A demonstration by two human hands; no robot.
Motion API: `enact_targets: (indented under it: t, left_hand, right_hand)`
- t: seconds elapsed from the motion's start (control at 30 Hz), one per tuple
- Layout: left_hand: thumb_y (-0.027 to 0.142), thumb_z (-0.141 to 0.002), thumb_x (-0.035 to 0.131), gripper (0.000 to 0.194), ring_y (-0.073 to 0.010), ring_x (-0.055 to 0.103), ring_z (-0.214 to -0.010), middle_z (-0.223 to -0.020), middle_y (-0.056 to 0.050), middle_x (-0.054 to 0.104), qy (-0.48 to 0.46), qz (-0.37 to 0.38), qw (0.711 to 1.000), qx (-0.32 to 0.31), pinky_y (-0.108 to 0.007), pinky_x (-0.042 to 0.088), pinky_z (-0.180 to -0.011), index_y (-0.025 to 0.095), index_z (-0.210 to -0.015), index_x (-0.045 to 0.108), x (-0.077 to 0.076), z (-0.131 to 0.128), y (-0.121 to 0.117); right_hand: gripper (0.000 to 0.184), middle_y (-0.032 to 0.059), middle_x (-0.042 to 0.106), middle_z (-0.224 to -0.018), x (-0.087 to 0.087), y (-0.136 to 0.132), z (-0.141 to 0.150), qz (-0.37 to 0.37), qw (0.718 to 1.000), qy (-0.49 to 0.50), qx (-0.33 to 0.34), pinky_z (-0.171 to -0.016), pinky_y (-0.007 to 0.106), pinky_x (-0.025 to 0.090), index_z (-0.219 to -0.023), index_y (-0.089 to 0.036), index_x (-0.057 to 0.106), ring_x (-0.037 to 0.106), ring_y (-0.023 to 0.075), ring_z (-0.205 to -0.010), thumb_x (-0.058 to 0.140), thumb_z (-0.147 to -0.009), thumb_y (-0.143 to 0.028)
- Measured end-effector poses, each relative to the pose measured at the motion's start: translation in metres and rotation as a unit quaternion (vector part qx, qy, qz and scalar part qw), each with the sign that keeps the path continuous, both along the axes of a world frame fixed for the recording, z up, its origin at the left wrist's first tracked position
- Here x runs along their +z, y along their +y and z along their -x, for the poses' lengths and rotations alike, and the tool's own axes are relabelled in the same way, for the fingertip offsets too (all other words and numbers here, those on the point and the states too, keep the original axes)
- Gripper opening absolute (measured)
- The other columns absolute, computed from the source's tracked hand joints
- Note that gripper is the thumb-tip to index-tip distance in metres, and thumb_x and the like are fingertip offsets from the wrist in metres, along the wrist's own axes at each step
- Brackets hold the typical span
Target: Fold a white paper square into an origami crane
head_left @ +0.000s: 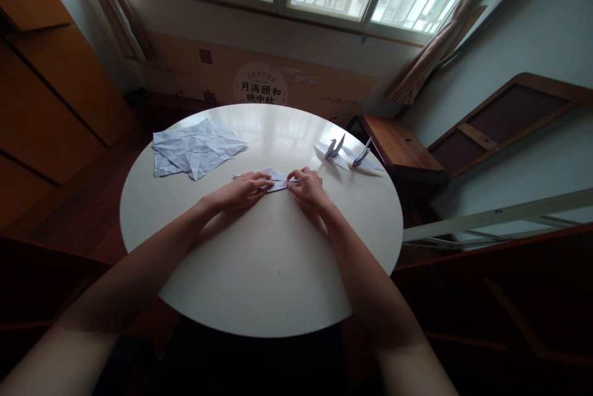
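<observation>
A partly folded sheet of pale paper (277,185) lies flat near the middle of the round white table (259,260). Across its left part rests my left hand (250,187), fingers stretched over the paper and pressing it down. My right hand (306,185) pinches the paper's right end between thumb and fingers. Both hands hide portions of the folded sheet, so its full outline does not show. To the right of my right hand stand two folded paper cranes (334,152) with raised necks and tails.
Creased paper sheets (199,146) lie in an overlapping pile at the table's left rear. A wooden stool-like piece of furniture (401,143) stands beyond the right edge. A long printed cardboard panel (185,71) leans below the window.
</observation>
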State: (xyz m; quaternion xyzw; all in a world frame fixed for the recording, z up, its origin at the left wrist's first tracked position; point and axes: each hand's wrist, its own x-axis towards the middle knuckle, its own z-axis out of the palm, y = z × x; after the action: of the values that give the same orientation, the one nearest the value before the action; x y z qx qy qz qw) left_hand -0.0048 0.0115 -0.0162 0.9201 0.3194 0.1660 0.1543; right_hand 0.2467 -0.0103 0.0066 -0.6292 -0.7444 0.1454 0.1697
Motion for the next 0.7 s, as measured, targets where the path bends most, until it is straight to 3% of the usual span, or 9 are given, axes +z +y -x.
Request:
enact_targets:
  t: [0.7]
  left_hand:
    - [0.033, -0.108, 0.047, 0.040, -0.0321, 0.057, -0.136, -0.151, -0.013, 0.059, 0.000, -0.008, 1.000, -0.001, -0.050, 0.044, -0.117, 0.025, -0.143, 0.066, -0.0032, 0.0006, 0.0011]
  right_hand:
    - [0.025, 0.0117, 0.064, -0.120, 0.0036, -0.0026, 0.0017, 0.000, 1.000, -0.003, -0.001, -0.107, 0.046, 0.039, -0.115, -0.025, 0.075, 0.054, 0.0308, -0.120, 0.060, -0.096, -0.031]
